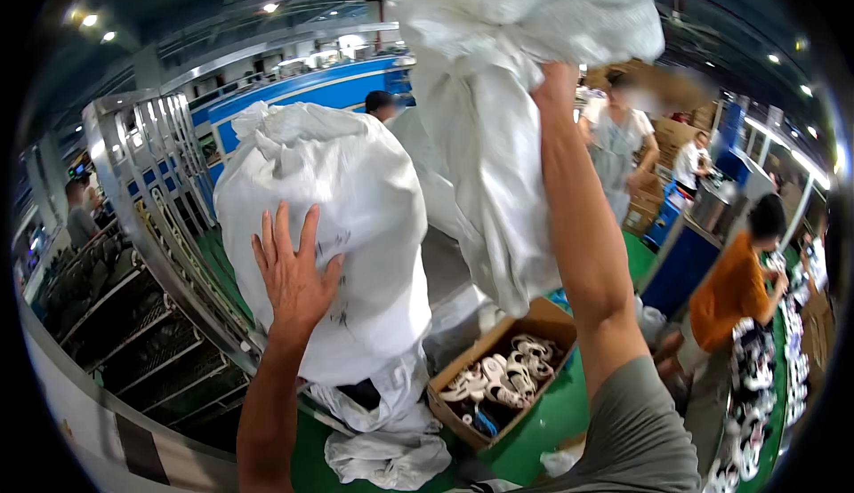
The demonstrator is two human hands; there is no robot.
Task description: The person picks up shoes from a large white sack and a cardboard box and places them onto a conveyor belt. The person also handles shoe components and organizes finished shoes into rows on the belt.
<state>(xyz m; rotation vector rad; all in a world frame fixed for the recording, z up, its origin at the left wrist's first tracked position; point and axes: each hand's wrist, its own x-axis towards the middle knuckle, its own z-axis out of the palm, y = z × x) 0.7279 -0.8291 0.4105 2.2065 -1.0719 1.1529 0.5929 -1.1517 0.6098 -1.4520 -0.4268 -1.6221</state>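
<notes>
A bulging white woven sack (382,226), its top bunched together, stands in front of me on the left. My left hand (295,280) lies against its near side with fingers spread, gripping nothing. High on the right, my right hand (557,84) holds up a second white woven sack (480,137), which hangs limp in long folds. The fabric hides the fingers of that hand. Below the hanging sack, an open cardboard box (458,422) contains several white-and-dark shoes (503,377). Crumpled white sacking (391,459) lies at the foot of the full sack.
A metal-framed rack (147,360) with dark items on its shelves is close on the left. At right, a person in orange (729,288) works beside a green line carrying shoes (752,360). Another person (616,137) stands farther back, near stacked cartons (642,207).
</notes>
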